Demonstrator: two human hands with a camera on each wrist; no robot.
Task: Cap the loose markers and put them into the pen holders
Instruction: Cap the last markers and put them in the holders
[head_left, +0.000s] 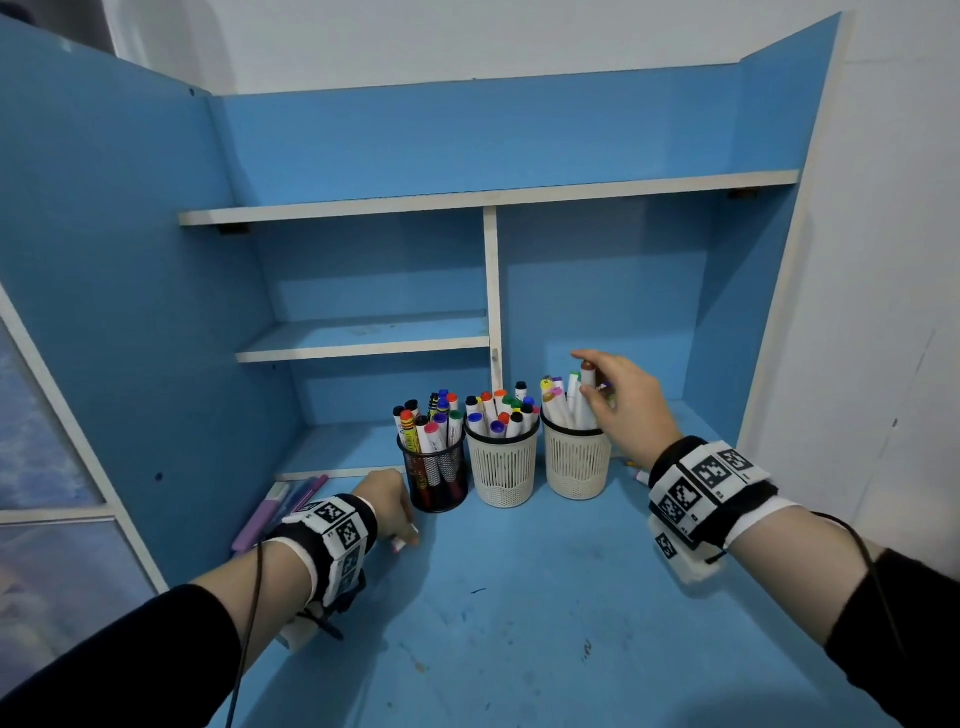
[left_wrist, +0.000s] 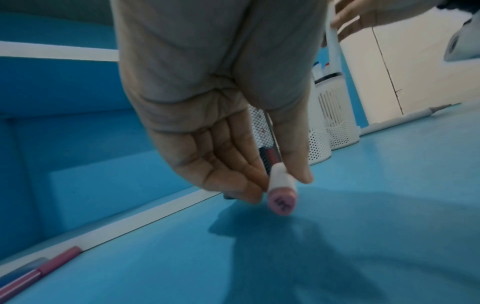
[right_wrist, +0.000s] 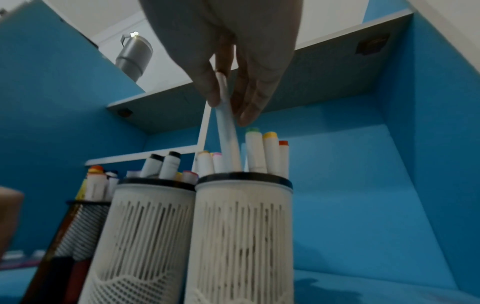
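A brown-capped marker, partly lowered into the right white holder, is pinched by the right hand and could jam on crowded neighbours, while a pink-ended marker gripped by the left hand low over the desk could slip.

I'm looking at a study corner in a home or classroom: a blue desk with a built-in blue hutch of white-edged shelves rising at 12 o'clock against plain white walls. Three pen holders crammed with coloured markers stand at the desk's centre, and the scuffed, ink-marked desktop suggests drawing or schoolwork.
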